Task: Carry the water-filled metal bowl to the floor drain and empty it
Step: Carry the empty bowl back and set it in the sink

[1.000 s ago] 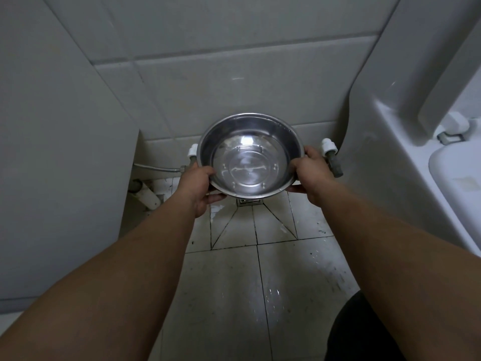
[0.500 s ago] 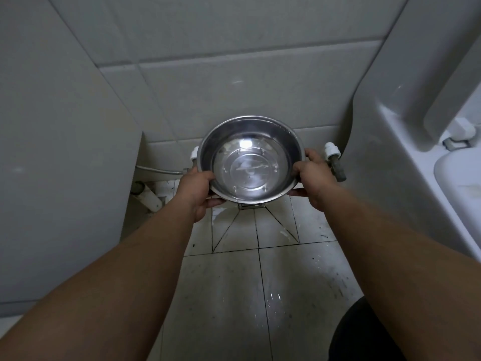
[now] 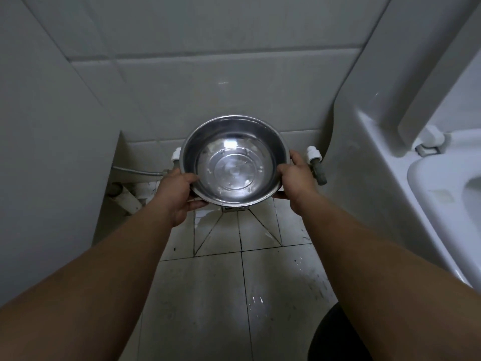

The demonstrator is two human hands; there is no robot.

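Note:
I hold a round metal bowl [image 3: 235, 162] out in front of me, above the floor near the back wall. It sits roughly level and clear water lies in its bottom. My left hand [image 3: 177, 194] grips the bowl's left rim, thumb over the edge. My right hand [image 3: 295, 179] grips the right rim the same way. Directly below the bowl's near edge, a sliver of the square metal floor drain [image 3: 235, 208] shows; the bowl hides the rest. Tile cuts slope toward it.
A white toilet [image 3: 442, 178] fills the right side. Two white pipe stubs [image 3: 311, 153] stick out of the low back wall beside the bowl, with a hose and pipe [image 3: 125, 199] at the left corner. A grey wall closes the left. The floor tiles [image 3: 208, 295] are wet.
The bowl and both hands have sunk slightly and come a little nearer to me, staying level over the drain. The grip is unchanged.

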